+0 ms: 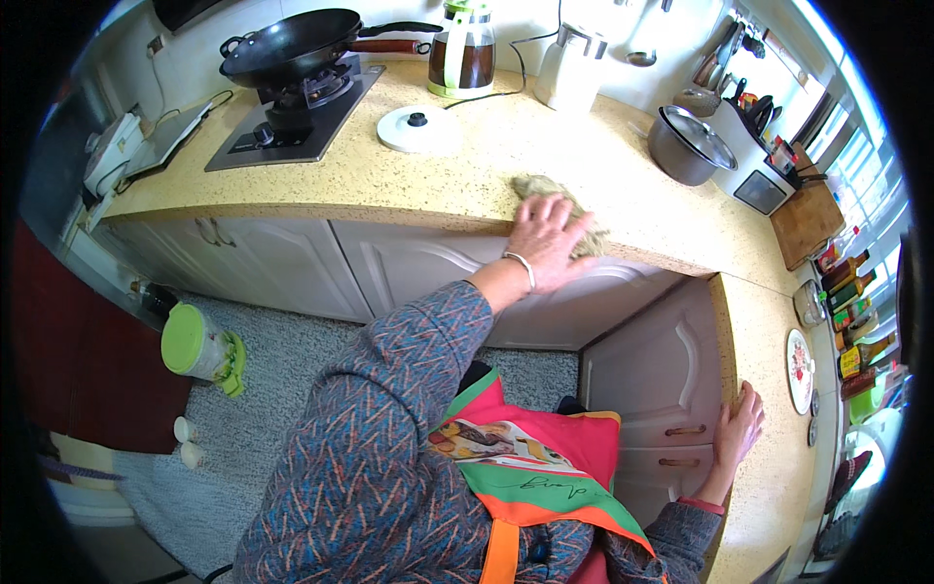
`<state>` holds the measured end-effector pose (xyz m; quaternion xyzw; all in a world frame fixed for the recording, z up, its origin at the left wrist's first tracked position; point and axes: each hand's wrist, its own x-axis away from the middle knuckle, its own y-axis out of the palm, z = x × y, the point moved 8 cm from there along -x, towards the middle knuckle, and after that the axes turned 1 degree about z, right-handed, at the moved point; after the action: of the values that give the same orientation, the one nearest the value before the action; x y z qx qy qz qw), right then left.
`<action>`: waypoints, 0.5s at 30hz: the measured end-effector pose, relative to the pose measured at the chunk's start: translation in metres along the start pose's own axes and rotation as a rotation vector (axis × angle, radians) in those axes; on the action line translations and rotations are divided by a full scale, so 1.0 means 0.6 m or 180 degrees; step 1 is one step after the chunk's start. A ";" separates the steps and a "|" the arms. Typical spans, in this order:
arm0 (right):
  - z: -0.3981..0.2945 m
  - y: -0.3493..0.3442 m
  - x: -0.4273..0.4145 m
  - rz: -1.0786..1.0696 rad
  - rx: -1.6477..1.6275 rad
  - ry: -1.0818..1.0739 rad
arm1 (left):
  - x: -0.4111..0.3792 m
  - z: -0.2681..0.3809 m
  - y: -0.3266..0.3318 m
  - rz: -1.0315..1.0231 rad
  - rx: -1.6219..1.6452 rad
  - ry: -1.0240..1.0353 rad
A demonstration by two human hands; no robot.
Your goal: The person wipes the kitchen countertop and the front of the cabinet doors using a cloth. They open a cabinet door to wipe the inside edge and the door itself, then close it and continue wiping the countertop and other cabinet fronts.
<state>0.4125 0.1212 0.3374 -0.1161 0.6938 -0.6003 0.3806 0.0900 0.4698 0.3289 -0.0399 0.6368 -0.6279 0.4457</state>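
My left hand (549,244), with a white bracelet at its wrist, presses a crumpled greyish-tan cloth (536,185) against the front edge of the speckled yellow countertop (350,179). Its fingers are spread over the cloth, and part of the cloth hangs past the edge. Off to the right, my right hand (738,427) rests on the edge of the side counter (766,467), holding no loose thing. A white lid with a black knob (416,130) lies on the counter, to the left of the cloth.
Black wok (299,47) sits on the gas hob (292,124). Behind stand a glass kettle of dark liquid (461,55) and a pale jug (571,69). At right are a lidded pot (689,144), knife block (759,157), bottles (850,292) and plate (800,371). A green-lidded bin (193,343) stands on the floor.
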 end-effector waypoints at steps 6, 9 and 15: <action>0.008 0.000 0.004 0.0044 -0.0018 -0.0080 | 0.026 -0.021 -0.011 0.0514 0.0017 0.0529; 0.004 0.003 0.004 0.0013 -0.0013 -0.0085 | 0.057 -0.082 -0.038 0.0737 -0.0362 0.0378; 0.019 0.005 0.010 0.0040 -0.0102 -0.0263 | 0.136 -0.235 -0.121 0.0755 -0.0660 -0.0124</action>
<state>0.4169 0.1097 0.3321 -0.1425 0.6878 -0.5814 0.4107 -0.0828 0.5125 0.3210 -0.0224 0.6896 -0.5009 0.5225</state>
